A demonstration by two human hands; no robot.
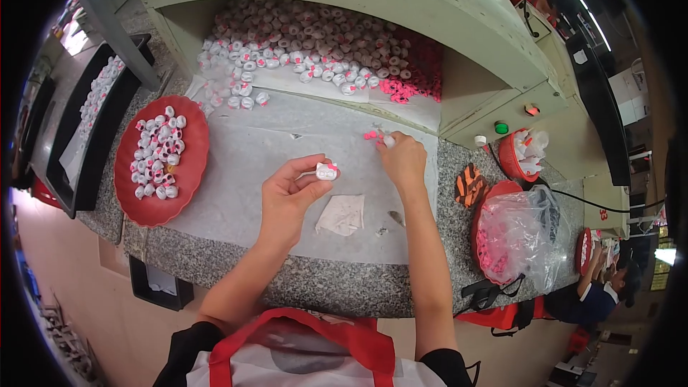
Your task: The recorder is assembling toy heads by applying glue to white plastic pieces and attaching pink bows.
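While the left hand [287,197] pinches a white piece [326,171], the right hand's [403,160] fingertips close on pink bits [373,135].

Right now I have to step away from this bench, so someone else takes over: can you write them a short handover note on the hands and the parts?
Left hand: holds one small white piece with a pink bow in its fingertips, above the grey mat.
Right hand: fingertips down on the mat, pinching at a few loose pink bits.
Red tray, on the left: holds a batch of white pieces with pink on them.
Pile of white pieces and pink parts lies in the cream hood opening behind the mat.
Left to do, it seems: that large pile.
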